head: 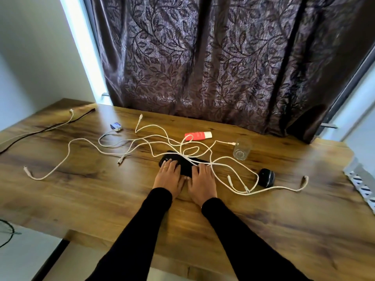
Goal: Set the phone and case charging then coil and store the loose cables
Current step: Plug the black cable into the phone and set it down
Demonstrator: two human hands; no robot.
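Both my hands flat, fingers spread, gripping nothing. Phone (183,164) under fingertips, long axis left-right. Left hand (169,178), right hand (202,180) equally near; white cables (203,159) cross phone's far edge.

My fingers (172,166) lie on a matt black phone (183,166). Under it the surface (101,191) is brown wood grain with a soft sheen. The white cables (142,141) look braided and dull. The tumbler (241,149) is clear glass, the small case (266,177) glossy black plastic, the curtain (213,57) shimmery leaf-woven cloth.
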